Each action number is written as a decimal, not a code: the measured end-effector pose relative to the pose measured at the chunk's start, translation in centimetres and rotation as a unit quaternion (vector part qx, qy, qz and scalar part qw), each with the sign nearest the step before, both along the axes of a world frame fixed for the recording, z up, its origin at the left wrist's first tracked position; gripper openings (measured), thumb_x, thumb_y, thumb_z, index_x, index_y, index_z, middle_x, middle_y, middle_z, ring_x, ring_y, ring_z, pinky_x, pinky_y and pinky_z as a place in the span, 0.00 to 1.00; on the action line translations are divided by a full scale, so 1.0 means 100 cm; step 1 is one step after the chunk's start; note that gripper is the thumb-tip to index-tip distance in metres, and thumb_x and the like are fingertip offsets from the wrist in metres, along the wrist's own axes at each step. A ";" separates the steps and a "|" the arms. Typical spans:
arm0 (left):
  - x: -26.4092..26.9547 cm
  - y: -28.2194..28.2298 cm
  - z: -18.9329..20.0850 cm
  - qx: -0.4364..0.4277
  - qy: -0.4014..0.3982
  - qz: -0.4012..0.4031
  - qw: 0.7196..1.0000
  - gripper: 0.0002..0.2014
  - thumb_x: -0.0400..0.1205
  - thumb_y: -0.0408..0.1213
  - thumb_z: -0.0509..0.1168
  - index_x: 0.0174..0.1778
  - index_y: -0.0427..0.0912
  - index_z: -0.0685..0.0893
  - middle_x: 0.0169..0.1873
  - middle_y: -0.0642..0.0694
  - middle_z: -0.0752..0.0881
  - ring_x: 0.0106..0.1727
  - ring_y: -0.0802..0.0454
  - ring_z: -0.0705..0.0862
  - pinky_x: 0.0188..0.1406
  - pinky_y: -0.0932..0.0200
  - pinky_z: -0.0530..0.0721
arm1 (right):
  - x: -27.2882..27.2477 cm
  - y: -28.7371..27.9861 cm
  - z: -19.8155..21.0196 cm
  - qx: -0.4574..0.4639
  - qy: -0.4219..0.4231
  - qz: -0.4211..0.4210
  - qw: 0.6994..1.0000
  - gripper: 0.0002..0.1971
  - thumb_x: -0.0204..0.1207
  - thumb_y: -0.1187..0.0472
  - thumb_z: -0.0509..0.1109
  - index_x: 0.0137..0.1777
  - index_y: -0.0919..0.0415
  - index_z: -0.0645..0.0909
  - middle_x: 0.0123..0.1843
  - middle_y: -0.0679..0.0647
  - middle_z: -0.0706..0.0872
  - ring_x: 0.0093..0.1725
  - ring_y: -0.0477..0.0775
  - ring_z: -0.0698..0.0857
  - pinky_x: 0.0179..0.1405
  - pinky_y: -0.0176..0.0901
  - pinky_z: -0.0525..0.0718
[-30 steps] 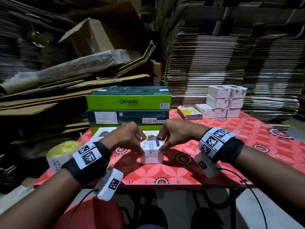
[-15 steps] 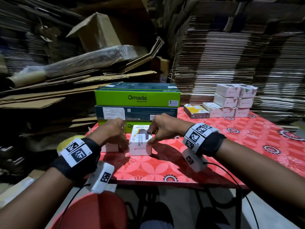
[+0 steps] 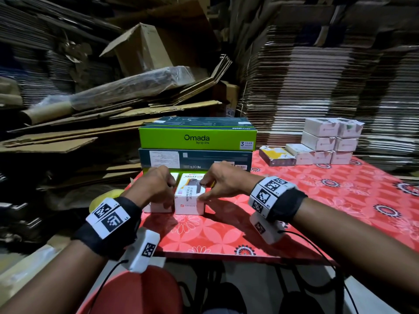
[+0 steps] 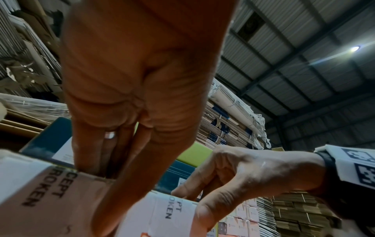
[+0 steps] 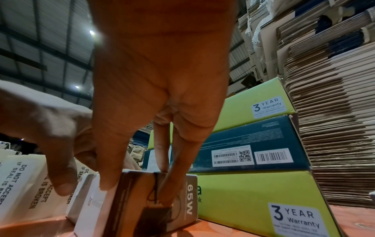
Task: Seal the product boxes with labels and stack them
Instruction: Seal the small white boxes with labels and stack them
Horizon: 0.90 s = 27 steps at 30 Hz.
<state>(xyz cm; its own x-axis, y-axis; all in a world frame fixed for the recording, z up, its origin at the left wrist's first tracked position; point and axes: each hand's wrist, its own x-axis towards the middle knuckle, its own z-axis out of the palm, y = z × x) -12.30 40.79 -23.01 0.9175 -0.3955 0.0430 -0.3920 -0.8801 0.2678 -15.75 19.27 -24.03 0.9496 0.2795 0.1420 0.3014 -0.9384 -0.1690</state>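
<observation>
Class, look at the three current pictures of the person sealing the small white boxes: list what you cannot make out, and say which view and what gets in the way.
- Head view: the second small box is mostly hidden by the left hand.
- Head view: print on the far stack of white boxes is too small and blurred.
- Left wrist view: the seal label text is cut off by the fingers.
- Right wrist view: the held box is blurred; the right hand hides its top.

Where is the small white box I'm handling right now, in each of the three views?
Head: the small white box stands on the red table, centre, between both hands, before the stacked green boxes.
Left wrist: bottom centre, seal text showing, right hand gripping it.
Right wrist: bottom centre, brown side marked 65W, under the fingers.
Shared landmark: the green box behind it.
</observation>
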 end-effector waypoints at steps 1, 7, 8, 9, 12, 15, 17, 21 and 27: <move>-0.001 0.001 0.000 -0.004 -0.006 -0.002 1.000 0.12 0.61 0.33 0.82 0.37 0.44 0.90 0.34 0.46 0.85 0.32 0.52 0.82 0.24 0.64 0.74 | 0.001 0.001 0.000 0.003 0.000 -0.003 1.000 0.25 0.70 0.35 0.78 0.48 0.59 0.91 0.34 0.51 0.90 0.35 0.55 0.85 0.34 0.51 0.82; -0.008 0.003 0.005 -0.024 -0.012 -0.012 1.000 0.16 0.66 0.28 0.81 0.46 0.46 0.90 0.40 0.43 0.85 0.42 0.49 0.81 0.44 0.51 0.87 | 0.005 0.007 -0.004 0.009 -0.023 0.005 1.000 0.24 0.70 0.36 0.79 0.40 0.60 0.89 0.27 0.49 0.81 0.28 0.53 0.76 0.29 0.48 0.74; -0.008 0.003 0.004 -0.024 -0.012 -0.015 1.000 0.17 0.66 0.28 0.81 0.46 0.49 0.88 0.40 0.44 0.83 0.42 0.50 0.80 0.44 0.52 0.86 | 0.006 0.007 -0.004 0.011 -0.026 0.007 1.000 0.24 0.70 0.36 0.79 0.39 0.60 0.88 0.26 0.49 0.80 0.27 0.52 0.75 0.28 0.47 0.73; -0.008 0.004 0.004 -0.024 -0.011 -0.017 0.999 0.18 0.66 0.28 0.81 0.46 0.50 0.88 0.40 0.44 0.82 0.41 0.50 0.79 0.43 0.53 0.85 | 0.005 0.008 -0.004 0.011 -0.026 0.008 1.000 0.24 0.70 0.36 0.80 0.39 0.60 0.89 0.25 0.48 0.80 0.27 0.52 0.74 0.28 0.46 0.72; -0.006 0.005 -0.001 -0.034 -0.015 -0.019 0.999 0.13 0.67 0.25 0.77 0.45 0.41 0.92 0.38 0.45 0.83 0.42 0.50 0.81 0.37 0.58 0.80 | 0.003 0.007 -0.003 0.020 -0.027 0.008 0.999 0.23 0.70 0.37 0.80 0.37 0.59 0.88 0.24 0.47 0.79 0.26 0.50 0.74 0.28 0.46 0.71; -0.001 0.005 -0.005 -0.045 -0.022 -0.011 0.999 0.11 0.70 0.26 0.74 0.45 0.41 0.91 0.43 0.45 0.86 0.44 0.50 0.82 0.34 0.61 0.80 | 0.002 0.007 -0.003 0.021 -0.028 0.002 0.999 0.22 0.70 0.38 0.81 0.34 0.57 0.86 0.25 0.46 0.78 0.26 0.50 0.74 0.28 0.45 0.70; 0.002 0.005 -0.007 -0.034 -0.034 -0.013 0.999 0.05 0.72 0.28 0.70 0.40 0.42 0.87 0.42 0.44 0.84 0.41 0.50 0.80 0.28 0.62 0.76 | 0.001 0.008 -0.005 0.021 -0.035 0.011 0.999 0.23 0.72 0.40 0.80 0.32 0.60 0.83 0.24 0.48 0.76 0.26 0.51 0.71 0.28 0.47 0.69; 0.006 0.005 -0.012 -0.046 -0.043 -0.017 0.998 0.10 0.74 0.28 0.68 0.33 0.48 0.78 0.40 0.45 0.79 0.38 0.47 0.80 0.20 0.68 0.66 | -0.003 0.008 -0.005 0.040 -0.047 0.018 0.998 0.27 0.73 0.47 0.81 0.23 0.52 0.68 0.21 0.44 0.69 0.23 0.47 0.68 0.26 0.46 0.66; 0.017 0.003 -0.022 -0.071 -0.069 -0.004 0.995 0.10 0.76 0.33 0.71 0.51 0.49 0.86 0.52 0.46 0.80 0.49 0.49 0.83 0.37 0.64 0.77 | -0.006 0.011 -0.004 0.033 -0.032 0.017 0.999 0.25 0.76 0.49 0.80 0.25 0.50 0.69 0.24 0.42 0.72 0.24 0.44 0.70 0.25 0.43 0.68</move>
<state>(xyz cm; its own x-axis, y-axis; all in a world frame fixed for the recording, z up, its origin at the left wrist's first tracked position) -10.61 41.09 -25.17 0.8954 -0.3845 0.2247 -0.4413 -0.8336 0.3323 -16.34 20.37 -24.41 0.9279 0.2996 0.2220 0.3454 -0.9148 -0.2094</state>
